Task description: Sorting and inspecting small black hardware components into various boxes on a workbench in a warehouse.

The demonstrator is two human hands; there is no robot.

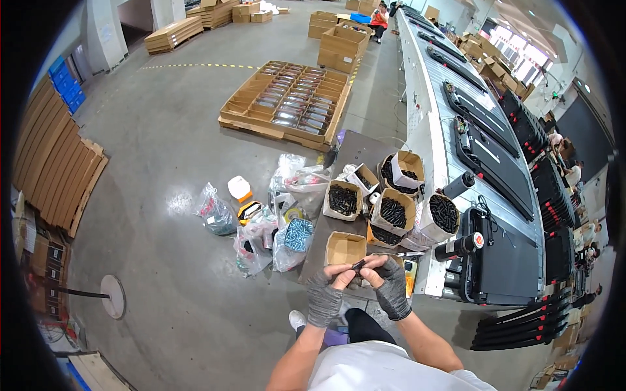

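My left hand (325,294) and my right hand (391,287) wear grey fingerless gloves and meet in front of me. Both sets of fingertips pinch a small dark part (358,265); its exact kind is too small to make out. Just beyond my hands stands a shallow cardboard box (345,236) on a dark bench (321,238). Behind it, a carton of small black pieces (343,199) and another carton of black pieces (393,214) sit close together. A phone-like object (410,266) lies beside my right hand.
Along the right runs a long conveyor (424,140) bearing black treadmill-like frames (490,156). A black bottle (458,247) stands on its near end. Plastic bags of hardware (293,238) lie on the floor left of the bench. Farther off is a partitioned cardboard tray (238,107).
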